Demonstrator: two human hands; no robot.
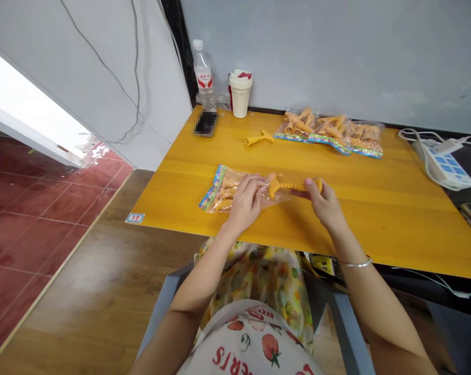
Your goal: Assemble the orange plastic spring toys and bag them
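Shirt [254, 338] up front, piece [287, 186] and bag [226, 191] beyond

Strawberries and red letters mark the shirt; past it comes a patterned skirt [258, 281], then the table [376, 208]. Near the table's front edge lies the clear bag, its coloured end to the left and orange pieces inside. The left hand [247, 198] rests on it, fingers bent and close together; whether they pinch the film, I cannot tell. The right hand [323, 200], below a bracelet [357, 263], holds the orange piece by its right end, thumb on top. The piece's crossbar points left, over the bag's clear end; I cannot tell whether it is inside.

Farther back, a loose piece [259, 138] lies left of three filled bags [331, 133]. A bottle [204, 73] and a cup [240, 96] stand at the back left, near a blurred dark item [206, 124]. A power strip [449, 169] lies at the right.
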